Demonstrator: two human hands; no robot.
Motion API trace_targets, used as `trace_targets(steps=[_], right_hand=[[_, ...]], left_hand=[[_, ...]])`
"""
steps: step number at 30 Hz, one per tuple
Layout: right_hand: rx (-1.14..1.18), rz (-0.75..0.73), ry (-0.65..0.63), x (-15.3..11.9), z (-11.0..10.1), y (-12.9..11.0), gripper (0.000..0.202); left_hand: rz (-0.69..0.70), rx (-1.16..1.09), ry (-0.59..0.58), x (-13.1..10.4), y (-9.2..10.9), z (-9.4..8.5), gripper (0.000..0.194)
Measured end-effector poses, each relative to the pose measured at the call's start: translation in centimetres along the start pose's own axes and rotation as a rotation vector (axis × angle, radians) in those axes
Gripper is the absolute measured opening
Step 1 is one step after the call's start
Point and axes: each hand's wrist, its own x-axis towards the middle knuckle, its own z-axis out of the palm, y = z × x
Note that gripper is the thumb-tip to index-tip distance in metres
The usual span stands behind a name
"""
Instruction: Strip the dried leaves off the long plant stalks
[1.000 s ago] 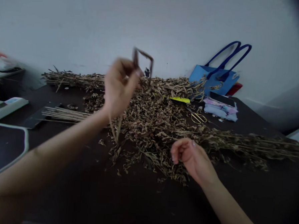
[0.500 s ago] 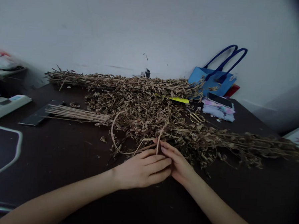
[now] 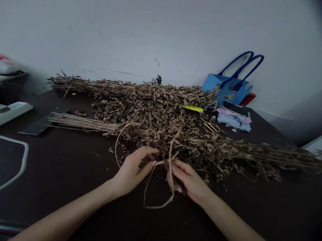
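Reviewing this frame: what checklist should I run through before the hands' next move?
1. Right hand holding the thin, pale-brown plant strip: ok.
2. Left hand firmly gripping that strip: cannot tell; thumb and forefinger tips stand apart.
3. Strip drawn tight: not ok; wide loops show.
4. Gold-handled metal scissors apart from both hands: ok, beside the pile of dry, curled brown leaves.
5. Leaves all in one pile: not ok; bits lie scattered on the dark table.

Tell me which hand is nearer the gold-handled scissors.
Right. The right hand is on the near side of the gold-handled scissors, slightly left of them; the left hand is also nearside, but farther left.
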Motion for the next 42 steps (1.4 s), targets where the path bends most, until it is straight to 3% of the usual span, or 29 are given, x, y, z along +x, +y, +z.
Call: trace_targets(steps=[6,10,15,20,30,36,39,42], right_hand=[[-0.095,0.069,-0.159,-0.2,0.4,0.9,0.031],[-0.054,0.049,-0.2,0.0,0.3,0.8,0.033],[0.03,0.048,-0.207,-0.1,-0.2,0.4,0.036],[0.094,0.062,-0.199,0.0,-0.4,0.4,0.036],[-0.016,0.091,-0.144,-0.3,-0.4,-0.1,0.04],[-0.008,0.088,-0.15,-0.3,-0.5,0.0,0.042],[-0.014,0.088,-0.149,-0.3,-0.5,0.1,0.04],[-0.021,0.094,-0.157,-0.3,-0.4,0.2,0.036]], left_hand=[[0.116,-0.048,-0.195,0.0,0.2,0.4,0.044],[0.123,0.066,-0.11,0.1,-0.6,0.1,0.033],[0.343,0.399,0.045,0.4,-2.2,-0.8,0.016],[0.413,0.606,0.057,0.7,-2.8,-1.8,0.015],[0.234,0.606,0.184,1.3,-5.1,-3.5,0.02],[0.142,0.537,0.242,1.4,-3.7,-3.2,0.024],[0.159,0.359,0.151,0.8,-2.5,-2.3,0.024],[0.214,0.213,-0.074,0.1,-1.7,-0.9,0.029]])
